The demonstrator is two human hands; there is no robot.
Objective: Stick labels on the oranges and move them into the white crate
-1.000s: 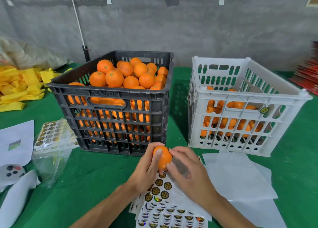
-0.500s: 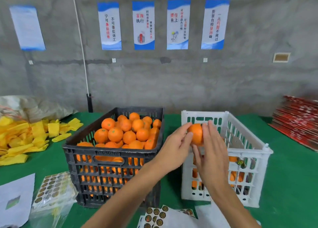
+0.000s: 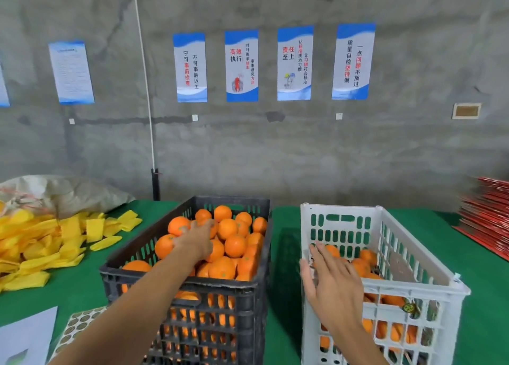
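The person is reaching the left hand (image 3: 197, 239) into the black crate (image 3: 190, 282), fingers lying loosely on the heaped oranges (image 3: 234, 245), nothing gripped yet. The right hand (image 3: 332, 282) is hovering flat and empty over the white crate (image 3: 413, 304). Picking one fruit seems to be next, then labelling.

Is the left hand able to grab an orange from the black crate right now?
Probably yes. The left hand is already over the heaped oranges in the open black crate, with nothing covering them.
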